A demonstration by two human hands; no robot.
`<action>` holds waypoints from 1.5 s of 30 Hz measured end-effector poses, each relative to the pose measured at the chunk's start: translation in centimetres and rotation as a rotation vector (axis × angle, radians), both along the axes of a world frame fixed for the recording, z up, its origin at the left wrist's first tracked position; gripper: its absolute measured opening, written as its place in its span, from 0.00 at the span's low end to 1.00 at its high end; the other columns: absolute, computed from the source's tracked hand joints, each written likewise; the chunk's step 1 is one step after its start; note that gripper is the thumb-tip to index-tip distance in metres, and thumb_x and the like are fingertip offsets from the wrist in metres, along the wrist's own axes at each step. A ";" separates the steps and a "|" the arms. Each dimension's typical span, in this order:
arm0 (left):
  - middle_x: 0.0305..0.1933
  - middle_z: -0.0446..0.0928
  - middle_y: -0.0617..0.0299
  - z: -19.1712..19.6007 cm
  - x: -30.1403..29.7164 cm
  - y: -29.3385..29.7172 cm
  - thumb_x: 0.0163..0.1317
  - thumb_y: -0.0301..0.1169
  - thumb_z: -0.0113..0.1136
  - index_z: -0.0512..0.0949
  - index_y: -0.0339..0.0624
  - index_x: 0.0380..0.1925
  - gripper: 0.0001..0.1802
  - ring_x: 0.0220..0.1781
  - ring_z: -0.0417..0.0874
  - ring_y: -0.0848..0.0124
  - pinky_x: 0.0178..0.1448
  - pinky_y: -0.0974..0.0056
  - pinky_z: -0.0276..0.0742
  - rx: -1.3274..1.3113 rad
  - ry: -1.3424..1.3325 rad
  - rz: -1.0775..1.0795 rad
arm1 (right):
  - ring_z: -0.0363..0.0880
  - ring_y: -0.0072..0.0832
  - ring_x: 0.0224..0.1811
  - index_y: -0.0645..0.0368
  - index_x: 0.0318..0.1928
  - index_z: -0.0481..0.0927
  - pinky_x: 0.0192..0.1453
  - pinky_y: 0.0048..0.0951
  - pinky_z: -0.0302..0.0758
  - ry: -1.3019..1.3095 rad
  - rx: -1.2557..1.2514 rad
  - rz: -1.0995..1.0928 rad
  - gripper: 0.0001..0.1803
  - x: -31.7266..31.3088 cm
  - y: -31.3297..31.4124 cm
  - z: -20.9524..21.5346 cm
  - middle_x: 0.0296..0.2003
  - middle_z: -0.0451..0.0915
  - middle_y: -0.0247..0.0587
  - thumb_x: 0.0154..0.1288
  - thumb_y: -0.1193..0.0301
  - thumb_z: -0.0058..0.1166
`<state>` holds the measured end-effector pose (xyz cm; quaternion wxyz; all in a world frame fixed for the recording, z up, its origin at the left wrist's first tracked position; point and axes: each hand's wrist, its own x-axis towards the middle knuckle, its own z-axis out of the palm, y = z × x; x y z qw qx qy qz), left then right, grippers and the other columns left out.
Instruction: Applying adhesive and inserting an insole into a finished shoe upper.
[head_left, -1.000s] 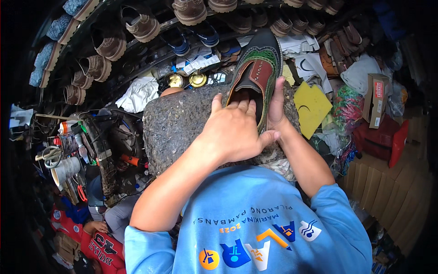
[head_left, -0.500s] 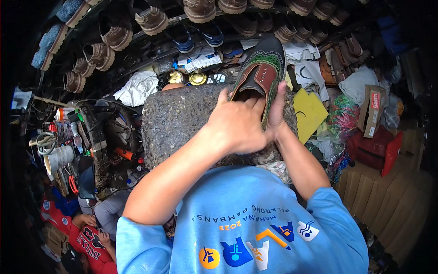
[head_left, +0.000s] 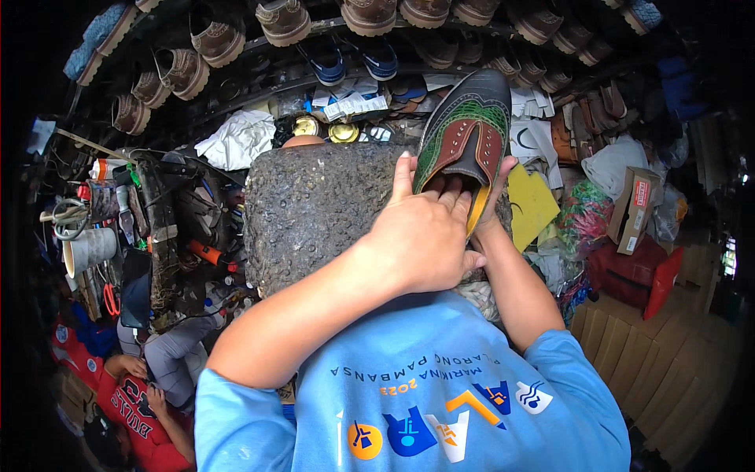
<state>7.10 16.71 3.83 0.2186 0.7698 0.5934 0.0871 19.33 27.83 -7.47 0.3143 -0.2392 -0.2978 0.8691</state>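
A wingtip shoe [head_left: 472, 124] with a black toe, green textured panels and brown lace flaps is held over a dark pitted block [head_left: 314, 204], its toe pointing away from me. Several fingers of my left hand [head_left: 421, 240] reach into the shoe's opening, while its little finger lies along the outer left side and its thumb is near the heel end. My right hand [head_left: 491, 216] holds the shoe from the right and underneath; most of its fingers are hidden. Yellow shows along the inner edge of the opening. No laces are in the eyelets.
Rows of brown shoes [head_left: 283, 22] and blue shoes [head_left: 322, 67] line racks beyond the block. Crumpled white paper [head_left: 236, 140], two gold-coloured tins [head_left: 344, 132] and a yellow sheet [head_left: 531, 206] lie around it. Tools and a white cup [head_left: 88, 250] are left; a person in red [head_left: 145, 417] sits lower left.
The shoe has rolled from leaning on its side to facing more upward, showing both lace flaps and the yellow inside. My left hand's fingers stay in the opening.
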 end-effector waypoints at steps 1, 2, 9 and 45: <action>0.70 0.74 0.37 -0.2 0.3 0.2 0.72 0.59 0.52 0.69 0.24 0.69 0.45 0.77 0.71 0.50 0.82 0.25 0.38 0.010 0.066 0.026 | 0.82 0.54 0.60 0.57 0.72 0.65 0.64 0.55 0.83 -0.081 0.033 -0.078 0.67 -0.2 -0.1 0.3 0.58 0.80 0.56 0.51 0.12 0.38; 0.70 0.74 0.35 0.0 0.4 -0.6 0.73 0.57 0.51 0.69 0.22 0.68 0.44 0.76 0.73 0.50 0.82 0.25 0.37 -0.037 0.074 -0.009 | 0.83 0.54 0.59 0.57 0.72 0.66 0.65 0.56 0.82 -0.058 0.034 -0.054 0.67 -0.1 -0.5 0.3 0.59 0.80 0.59 0.50 0.12 0.39; 0.65 0.78 0.35 3.1 -1.3 1.5 0.71 0.51 0.58 0.68 0.21 0.67 0.40 0.71 0.79 0.47 0.81 0.23 0.37 -0.049 -0.255 -0.083 | 0.80 0.54 0.62 0.56 0.73 0.65 0.68 0.56 0.80 0.007 -0.218 -0.099 0.70 2.0 0.5 -3.5 0.64 0.76 0.64 0.47 0.10 0.35; 0.62 0.77 0.37 0.7 -0.4 -3.0 0.54 0.38 0.73 0.71 0.24 0.59 0.38 0.72 0.71 0.49 0.78 0.28 0.45 -0.043 -0.077 -0.010 | 0.81 0.55 0.61 0.54 0.76 0.62 0.63 0.61 0.82 0.067 -0.015 -0.045 0.70 0.6 -0.5 -4.1 0.62 0.77 0.60 0.48 0.10 0.36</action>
